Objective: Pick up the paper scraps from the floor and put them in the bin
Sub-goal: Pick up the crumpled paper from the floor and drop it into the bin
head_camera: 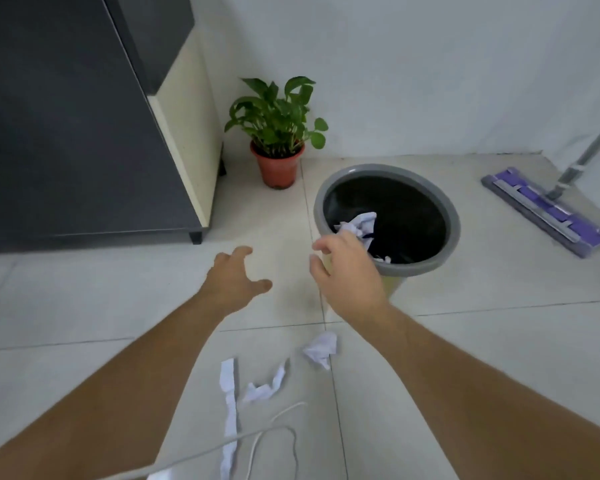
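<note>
A round bin with a grey rim (454,233) and black liner stands on the tiled floor. A crumpled white paper (359,225) lies inside it near the front edge. My right hand (347,268) hovers at the bin's near rim, fingers apart, holding nothing. My left hand (234,280) is spread open above the floor to the left of the bin, empty. On the floor below my arms lie a crumpled paper ball (321,348), a twisted scrap (267,384) and a long paper strip (230,410).
A potted green plant (278,133) stands in the corner behind the bin. A dark cabinet (66,133) on short legs fills the left. A purple flat mop (548,209) lies at the right by the wall. A thin white cable (284,431) loops across the floor near the scraps.
</note>
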`<state>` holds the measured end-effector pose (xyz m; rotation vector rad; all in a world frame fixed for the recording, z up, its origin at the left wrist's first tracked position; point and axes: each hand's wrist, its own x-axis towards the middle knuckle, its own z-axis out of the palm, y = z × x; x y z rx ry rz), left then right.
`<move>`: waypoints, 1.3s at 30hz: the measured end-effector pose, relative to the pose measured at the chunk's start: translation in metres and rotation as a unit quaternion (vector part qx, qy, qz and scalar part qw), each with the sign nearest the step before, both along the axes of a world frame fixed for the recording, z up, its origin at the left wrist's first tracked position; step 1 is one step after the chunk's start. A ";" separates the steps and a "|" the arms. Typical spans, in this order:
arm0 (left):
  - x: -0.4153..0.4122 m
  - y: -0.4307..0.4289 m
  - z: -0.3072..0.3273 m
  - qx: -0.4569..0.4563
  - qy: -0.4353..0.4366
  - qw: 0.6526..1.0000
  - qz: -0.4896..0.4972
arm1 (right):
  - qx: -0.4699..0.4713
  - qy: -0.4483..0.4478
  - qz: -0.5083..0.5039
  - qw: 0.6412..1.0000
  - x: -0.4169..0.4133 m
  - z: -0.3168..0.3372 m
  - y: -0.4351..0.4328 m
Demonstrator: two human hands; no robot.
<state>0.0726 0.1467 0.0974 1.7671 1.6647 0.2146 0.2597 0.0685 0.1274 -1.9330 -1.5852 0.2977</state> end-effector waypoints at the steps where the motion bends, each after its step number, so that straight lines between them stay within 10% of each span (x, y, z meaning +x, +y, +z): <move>1: -0.014 -0.013 -0.015 -0.040 0.038 0.998 -0.002 | -0.019 -0.002 0.018 1.000 -0.010 -0.017 -0.004; 12: -0.046 -0.120 -0.134 -0.230 0.135 0.964 -0.023 | -0.410 -0.030 -0.046 0.910 -0.048 -0.165 -0.042; 28: -0.022 -0.105 -0.183 -0.114 0.029 0.991 -0.066 | -0.369 -0.032 0.045 0.928 -0.063 -0.192 -0.052; 39: -0.014 -0.017 -0.071 -0.004 0.017 0.999 -0.030 | -0.228 -0.042 0.031 0.972 -0.043 -0.070 0.008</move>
